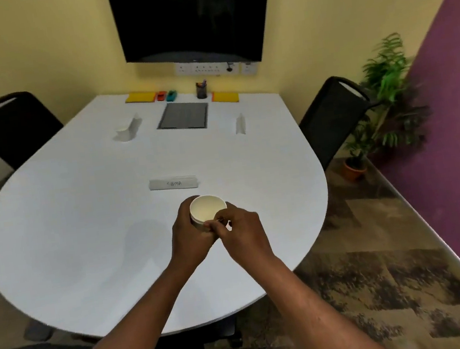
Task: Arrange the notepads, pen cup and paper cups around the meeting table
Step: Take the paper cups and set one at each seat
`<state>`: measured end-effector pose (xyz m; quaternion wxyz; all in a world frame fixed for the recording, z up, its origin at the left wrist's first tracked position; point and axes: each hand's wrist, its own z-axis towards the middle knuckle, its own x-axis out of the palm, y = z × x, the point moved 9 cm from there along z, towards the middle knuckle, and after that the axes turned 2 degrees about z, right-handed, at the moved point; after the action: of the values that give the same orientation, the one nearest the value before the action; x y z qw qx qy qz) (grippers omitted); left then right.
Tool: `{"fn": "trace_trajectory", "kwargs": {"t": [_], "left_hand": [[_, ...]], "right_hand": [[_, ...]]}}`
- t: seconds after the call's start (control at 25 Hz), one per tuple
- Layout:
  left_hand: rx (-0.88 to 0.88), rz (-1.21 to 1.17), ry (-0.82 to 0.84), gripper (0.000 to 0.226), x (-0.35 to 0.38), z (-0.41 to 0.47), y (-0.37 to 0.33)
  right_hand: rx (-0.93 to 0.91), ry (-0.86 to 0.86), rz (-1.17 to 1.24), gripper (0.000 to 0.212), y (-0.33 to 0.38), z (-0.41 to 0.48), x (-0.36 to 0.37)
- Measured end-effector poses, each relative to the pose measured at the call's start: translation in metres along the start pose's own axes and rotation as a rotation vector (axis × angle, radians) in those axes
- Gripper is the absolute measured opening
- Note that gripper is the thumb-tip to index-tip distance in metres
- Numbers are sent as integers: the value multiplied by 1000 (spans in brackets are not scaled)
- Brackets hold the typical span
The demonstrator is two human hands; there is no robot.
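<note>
While you are standing at its near end, the table (pixel 84 221) is stretching toward the screen (pixel 192 16) on the far wall, with a left chair (pixel 11 125) and a right chair (pixel 331 115) flanking it. Your left hand (pixel 189 234) is gripping the left side of a cup (pixel 208 209) at the near middle, and your right hand (pixel 241 231) is pinching its near rim. Along the far edge, a left notepad (pixel 140 97) and a right notepad (pixel 225 97) are lying with the pen cup (pixel 201 90) standing between them. A second cup (pixel 123 132) is sitting far left.
</note>
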<state>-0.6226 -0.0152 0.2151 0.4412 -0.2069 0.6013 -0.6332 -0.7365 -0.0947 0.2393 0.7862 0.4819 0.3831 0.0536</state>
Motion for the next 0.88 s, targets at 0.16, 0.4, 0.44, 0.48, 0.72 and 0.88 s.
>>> {"fn": "trace_trajectory", "kwargs": {"t": [0.16,0.4,0.44,0.48,0.72,0.88], "left_hand": [[-79,16,-92,73,34,-28,-4],[-170,102,-137,71,64,-40,11],[-187,114,-142,71,71,-36,15],[-200,120,-147,70,75,-32,20],[-185,105,-168,62,102,20,61],[-181,125,-250,70,107,73,85]], "right_hand": [[-37,61,35,20,-29,-6,-29],[-67,86,136,24,-59,-4,-45],[-70,78,179,22,-65,3,-49],[-82,66,223,18,-68,10,-52],[-152,-11,325,5,-89,74,-61],[-127,-36,266,5,-109,152,-45]]}}
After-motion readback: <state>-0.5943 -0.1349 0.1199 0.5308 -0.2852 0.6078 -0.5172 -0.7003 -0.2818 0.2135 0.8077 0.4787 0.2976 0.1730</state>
